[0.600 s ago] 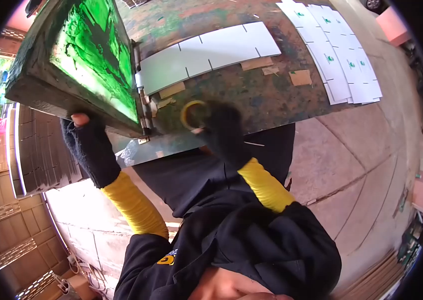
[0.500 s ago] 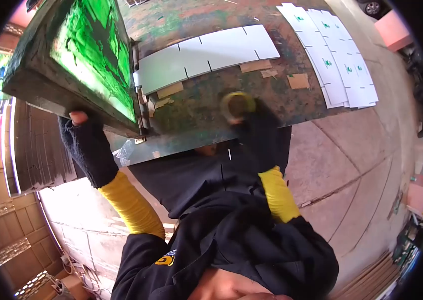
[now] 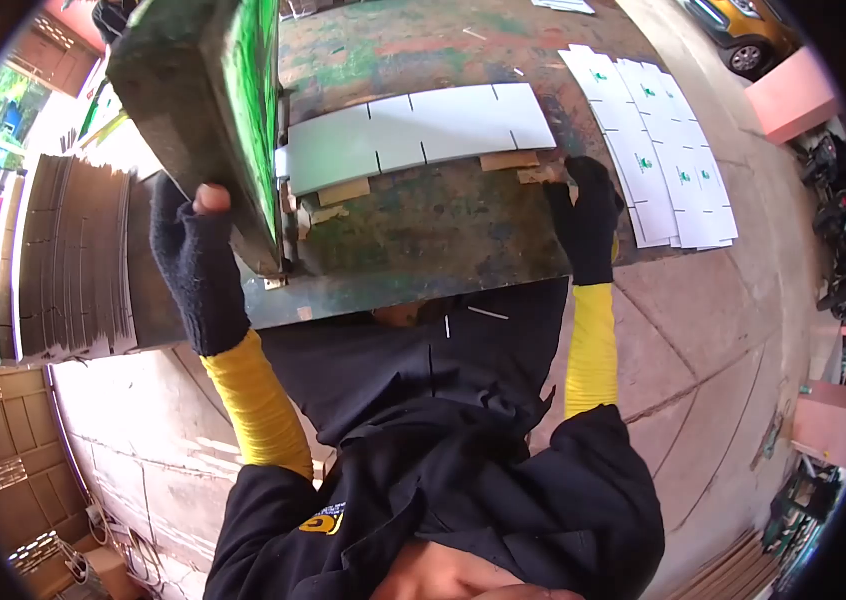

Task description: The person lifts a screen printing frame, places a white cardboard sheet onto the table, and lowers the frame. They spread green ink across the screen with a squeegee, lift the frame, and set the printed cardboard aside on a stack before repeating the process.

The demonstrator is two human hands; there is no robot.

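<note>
My left hand, in a black fingerless glove over a yellow sleeve, is closed around the lower edge of the screen frame. The bare thumb tip presses against its side. The frame is tipped up steeply on its hinged side at the left end of the table, with its green-inked mesh facing right, toward the work surface. My right hand, gloved the same way, lies at the table's right edge with its fingers stretched up to a small cardboard scrap. I cannot tell whether the fingers pinch the scrap or only rest against it, because the glove hides them. Just beyond the scrap, a long white sheet with short slits along its edges lies flat across the stained green and rust tabletop. More brown card strips lie along its near side. To the right of my right hand, printed sheets with small green marks are fanned out in an overlapping row. To the left of the frame sits a stack of dark sheets.
</note>
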